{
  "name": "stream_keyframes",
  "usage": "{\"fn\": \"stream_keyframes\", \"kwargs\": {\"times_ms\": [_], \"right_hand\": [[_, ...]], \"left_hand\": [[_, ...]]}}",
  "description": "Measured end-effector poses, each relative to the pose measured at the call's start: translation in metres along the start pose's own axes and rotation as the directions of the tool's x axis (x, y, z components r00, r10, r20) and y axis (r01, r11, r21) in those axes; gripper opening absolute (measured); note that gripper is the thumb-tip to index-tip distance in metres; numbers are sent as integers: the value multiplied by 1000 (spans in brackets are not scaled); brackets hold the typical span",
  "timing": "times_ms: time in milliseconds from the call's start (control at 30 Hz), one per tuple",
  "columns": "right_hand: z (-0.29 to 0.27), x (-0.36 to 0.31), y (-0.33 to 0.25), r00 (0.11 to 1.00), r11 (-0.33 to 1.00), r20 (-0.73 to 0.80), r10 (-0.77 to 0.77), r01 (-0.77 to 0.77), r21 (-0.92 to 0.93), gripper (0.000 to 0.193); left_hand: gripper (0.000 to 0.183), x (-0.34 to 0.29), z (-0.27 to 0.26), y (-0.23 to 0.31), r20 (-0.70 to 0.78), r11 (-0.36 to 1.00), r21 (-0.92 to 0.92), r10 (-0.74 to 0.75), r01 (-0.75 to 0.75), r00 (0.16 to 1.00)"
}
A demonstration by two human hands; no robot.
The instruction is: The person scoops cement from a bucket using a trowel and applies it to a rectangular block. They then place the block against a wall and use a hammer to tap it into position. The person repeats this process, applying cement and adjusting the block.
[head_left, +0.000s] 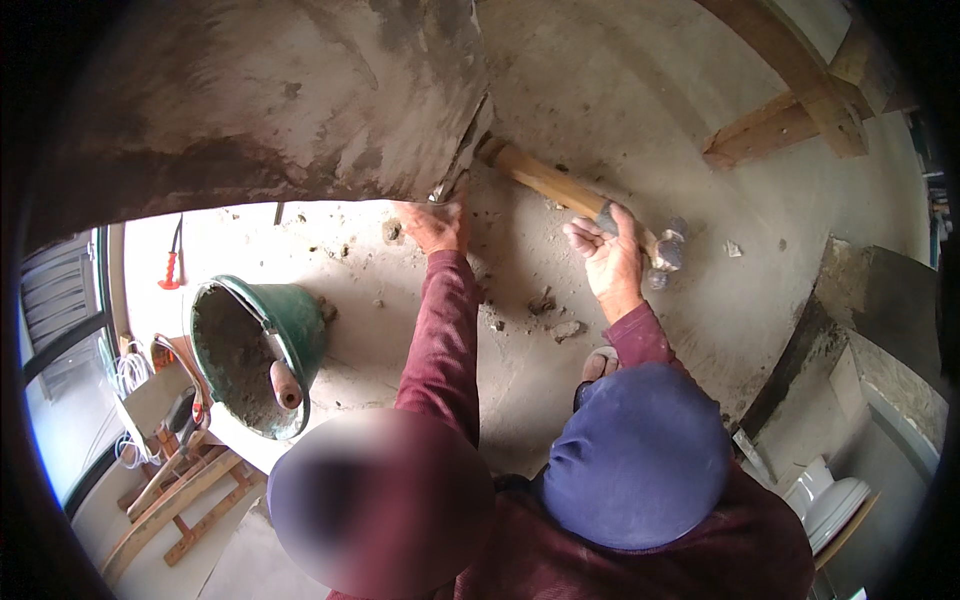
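Observation:
My left hand [436, 228] is raised to the lower corner of a rough, smeared grey plaster surface [300, 90]. Its fingers are closed up against that corner, partly hidden by it, and what they grip cannot be made out. A thin grey edge [465, 150] runs up from there. To the right, my right hand [612, 262] is turned palm up, with thumb and fingers apart and nothing visible in it. Just beyond its fingers a wooden piece [545, 178] slants across, dark grey near one end. A pale, shiny lump [667, 250] lies beside that end.
At left stands a green bucket [305, 310] of grey mortar, with a tool's worn handle [285, 385] in it. A red-handled tool [169, 270] lies behind. Crumbs of mortar [567, 329] dot the floor. Wooden frames stand lower left [185, 500] and upper right [785, 120].

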State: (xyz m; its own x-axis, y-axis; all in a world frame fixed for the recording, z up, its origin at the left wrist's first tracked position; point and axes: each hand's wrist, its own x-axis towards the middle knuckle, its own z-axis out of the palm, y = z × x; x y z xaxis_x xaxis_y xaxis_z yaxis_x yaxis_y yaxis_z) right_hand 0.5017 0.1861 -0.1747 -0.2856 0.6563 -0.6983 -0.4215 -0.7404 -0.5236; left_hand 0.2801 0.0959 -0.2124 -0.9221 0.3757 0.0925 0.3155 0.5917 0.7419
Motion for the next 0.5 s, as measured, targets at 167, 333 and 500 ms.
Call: {"fn": "stream_keyframes", "kwargs": {"times_ms": [167,333,500], "right_hand": [[3,2,2,993,997,111,-37,44,-69,47],[-9,-11,-13,980,976,168,-110,139,-169,43],[10,-13,9,971,942,178,-162,206,-267,44]], "left_hand": [[107,-2,-1,3,9,994,112,-11,10,1000],[123,3,3,-12,115,978,199,40,-62,993],[123,3,-3,4,128,1000,-16,3,-1,992]]}}
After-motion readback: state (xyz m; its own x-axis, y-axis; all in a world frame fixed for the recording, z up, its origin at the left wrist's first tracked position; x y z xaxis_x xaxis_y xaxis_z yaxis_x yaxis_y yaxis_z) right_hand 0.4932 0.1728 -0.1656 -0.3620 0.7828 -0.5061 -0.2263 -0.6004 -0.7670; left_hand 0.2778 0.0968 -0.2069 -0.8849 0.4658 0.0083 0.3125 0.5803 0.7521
